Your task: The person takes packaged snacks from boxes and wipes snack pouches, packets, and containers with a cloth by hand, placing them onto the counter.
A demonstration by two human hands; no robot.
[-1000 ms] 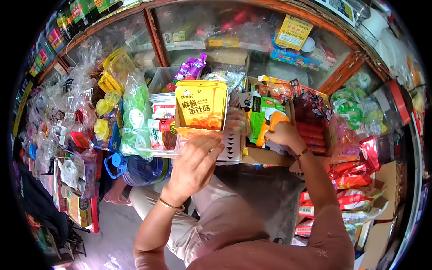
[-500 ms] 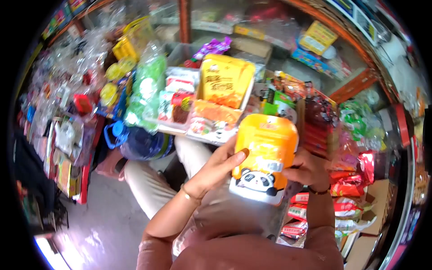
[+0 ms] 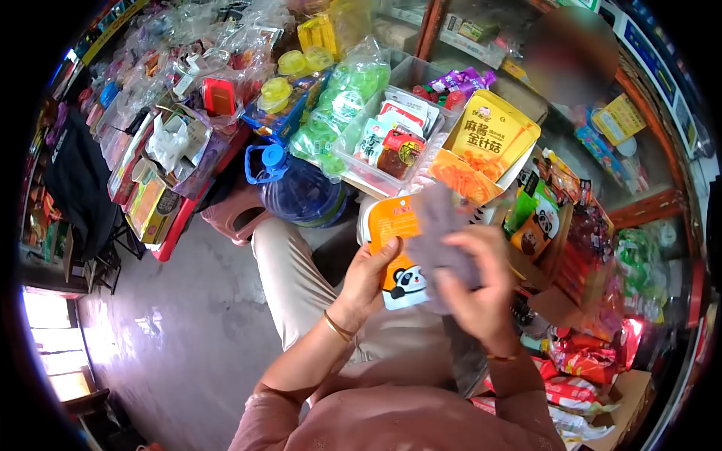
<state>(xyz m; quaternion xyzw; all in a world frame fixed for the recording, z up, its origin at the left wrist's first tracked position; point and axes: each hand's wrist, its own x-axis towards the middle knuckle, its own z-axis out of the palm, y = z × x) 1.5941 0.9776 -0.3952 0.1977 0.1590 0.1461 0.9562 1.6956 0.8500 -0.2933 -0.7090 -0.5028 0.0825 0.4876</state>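
Note:
My left hand (image 3: 366,279) is closed on the left edge of an orange and white snack pouch (image 3: 395,219) with a panda printed at its lower end, held above my lap. My right hand (image 3: 481,289) grips a greyish-purple cloth (image 3: 444,244), smeared by motion. The cloth lies over the right part of the pouch and hides it. Just beyond the pouch, a yellow pouch (image 3: 496,135) stands in an open box of orange packets (image 3: 462,177). Beside it is a clear plastic bin (image 3: 353,161) of small snack packets.
A large blue water jug (image 3: 301,195) stands left of my knees near a pink stool (image 3: 226,214). Goods in clear plastic wrap (image 3: 203,45) crowd the left table. Red packets (image 3: 579,391) in a cardboard box (image 3: 632,402) lie at right. A blurred round patch covers something behind the glass.
My right hand now has a cloth over the pouch, where before its fingers were at the pouch's right edge. My view has turned left, showing more floor.

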